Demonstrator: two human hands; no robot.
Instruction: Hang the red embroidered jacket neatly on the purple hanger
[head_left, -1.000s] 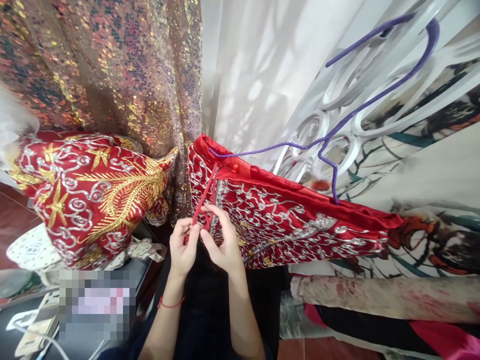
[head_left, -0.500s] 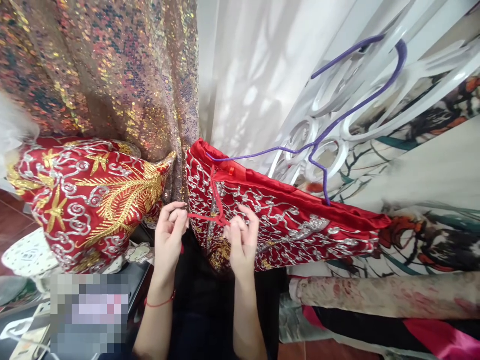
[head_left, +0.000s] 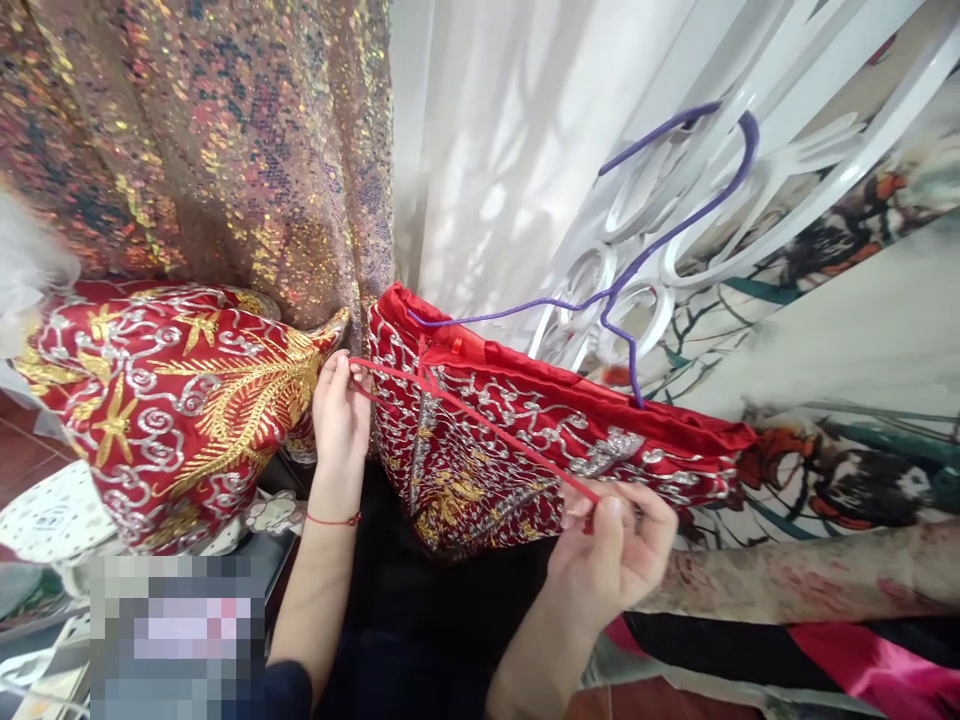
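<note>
Stretching thin red fabric cord (head_left: 510,439) between closed pinches of left hand (head_left: 341,412) and right hand (head_left: 619,540), possibly risking dragging silver-embroidered red satin garment (head_left: 487,475) off slim purple hanger (head_left: 609,294) by overpulling.

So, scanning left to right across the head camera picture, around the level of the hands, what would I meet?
Gold-feathered red garment → left hand → stretch of red cord between the hands → right hand → floral print. The silver-patterned red garment overlaps too much to place.
</note>
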